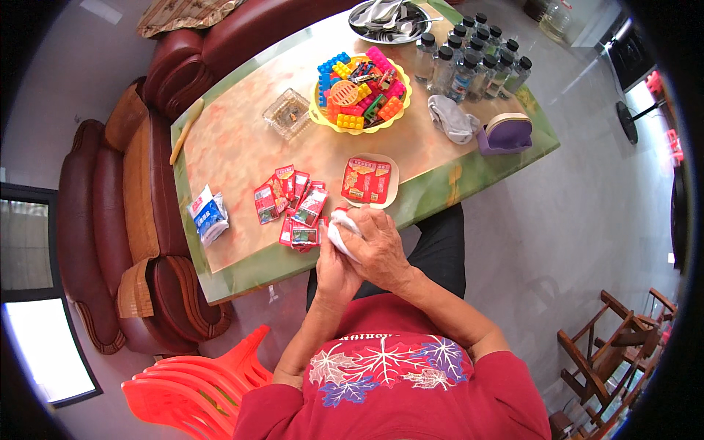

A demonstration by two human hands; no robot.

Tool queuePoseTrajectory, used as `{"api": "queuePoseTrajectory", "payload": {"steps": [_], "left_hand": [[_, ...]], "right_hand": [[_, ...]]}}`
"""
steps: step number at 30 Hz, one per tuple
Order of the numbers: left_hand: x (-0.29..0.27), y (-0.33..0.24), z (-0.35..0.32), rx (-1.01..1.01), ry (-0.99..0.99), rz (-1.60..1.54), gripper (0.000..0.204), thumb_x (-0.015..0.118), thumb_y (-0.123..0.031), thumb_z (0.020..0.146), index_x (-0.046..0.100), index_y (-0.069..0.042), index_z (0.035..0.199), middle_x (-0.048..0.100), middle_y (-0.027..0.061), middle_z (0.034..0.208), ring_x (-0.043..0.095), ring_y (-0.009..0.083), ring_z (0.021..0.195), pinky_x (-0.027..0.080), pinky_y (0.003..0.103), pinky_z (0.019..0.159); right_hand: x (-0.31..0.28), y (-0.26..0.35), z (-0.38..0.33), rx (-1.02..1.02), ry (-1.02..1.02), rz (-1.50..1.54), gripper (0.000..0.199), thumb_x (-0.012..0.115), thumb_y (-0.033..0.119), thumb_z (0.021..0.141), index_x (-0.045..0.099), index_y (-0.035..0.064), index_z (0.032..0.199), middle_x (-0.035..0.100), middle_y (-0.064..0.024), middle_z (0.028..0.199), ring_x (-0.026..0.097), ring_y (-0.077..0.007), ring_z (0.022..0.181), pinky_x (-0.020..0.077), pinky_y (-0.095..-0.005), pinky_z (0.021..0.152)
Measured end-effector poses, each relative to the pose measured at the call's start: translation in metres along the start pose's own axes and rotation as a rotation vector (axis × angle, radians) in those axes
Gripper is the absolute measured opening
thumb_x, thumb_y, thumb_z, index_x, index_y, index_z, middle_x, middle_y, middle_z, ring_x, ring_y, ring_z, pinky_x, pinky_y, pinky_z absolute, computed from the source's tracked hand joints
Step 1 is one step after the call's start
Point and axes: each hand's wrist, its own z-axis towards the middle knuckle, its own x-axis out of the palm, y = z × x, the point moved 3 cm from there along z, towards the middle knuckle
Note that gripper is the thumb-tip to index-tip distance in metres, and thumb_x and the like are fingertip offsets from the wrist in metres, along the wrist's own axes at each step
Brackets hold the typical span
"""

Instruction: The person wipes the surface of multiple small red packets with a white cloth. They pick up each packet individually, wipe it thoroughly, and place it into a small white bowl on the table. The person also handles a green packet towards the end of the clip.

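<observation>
Here, pressed together around a crumpled white cloth [343,235], at the near edge of the bench [242,161]: left hand [337,268] cupped from the left and below, right hand [381,249] curled over from the right, fingers bent onto the bundle. At the far end of the cloth, a small red patch, too small to name; no telling about anything wrapped inside.

Just left and beyond, an overlapping pile of red packets [309,205]; just beyond the right hand, a pale plate [394,180] with flat red packets [367,180] on top. Farther left, a blue-and-white packet [209,216]; toward the far side, a yellow basket [317,116] full of toy blocks [359,95], with a glass ashtray [275,121] to the left and bottles [469,73] to the right.

Main risk, by judgement: a slip of the bundle toward the floor [499,249], from an uneven squeeze so close to the edge. Possible too: a brush against the loose pile, from a low sweep leftward, with the nearest packets sent sliding off. Likewise a bumped plate, from a forward push of the knuckles.
</observation>
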Motion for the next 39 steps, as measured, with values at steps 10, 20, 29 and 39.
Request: {"api": "queuePoseTrajectory", "payload": {"steps": [10,20,29,39], "left_hand": [[-0.003,-0.002,0.012,0.016,-0.003,-0.091,0.040,0.045,-0.013,0.096,0.038,-0.006,0.134,0.048,0.0112,0.133,0.047,0.0246,0.122,0.036,0.044,0.104],[-0.021,0.008,0.012,-0.114,0.096,-0.119,0.043,0.033,-0.028,0.100,0.035,-0.006,0.137,0.043,0.0156,0.137,0.043,0.0260,0.125,0.033,0.045,0.106],[-0.017,0.015,0.005,-0.145,-0.078,-0.129,0.049,0.028,-0.038,0.100,0.038,-0.005,0.134,0.046,0.0097,0.135,0.044,0.0243,0.124,0.032,0.041,0.107],[-0.050,0.009,0.015,-0.120,-0.103,-0.163,0.043,0.031,-0.035,0.100,0.042,-0.005,0.128,0.047,0.0189,0.131,0.047,0.0317,0.121,0.038,0.050,0.101]], "right_hand": [[-0.016,-0.023,-0.015,0.269,0.009,0.000,0.054,0.071,0.005,0.066,0.054,-0.0005,0.118,0.049,-0.0199,0.110,0.048,-0.0373,0.097,0.0437,-0.0430,0.083],[-0.015,-0.003,-0.028,0.006,0.107,-0.022,0.033,0.058,0.016,0.073,0.061,0.0055,0.105,0.053,-0.0102,0.108,0.051,-0.0270,0.095,0.0436,-0.0368,0.076],[-0.001,-0.009,-0.005,0.006,0.147,-0.023,0.032,0.063,0.017,0.070,0.063,0.0056,0.101,0.054,-0.0100,0.110,0.051,-0.0279,0.098,0.0444,-0.0380,0.079],[-0.027,-0.033,-0.061,0.058,0.208,-0.025,0.036,0.063,0.010,0.070,0.062,0.0048,0.105,0.053,-0.0148,0.106,0.052,-0.0306,0.092,0.0443,-0.0399,0.077]]}}
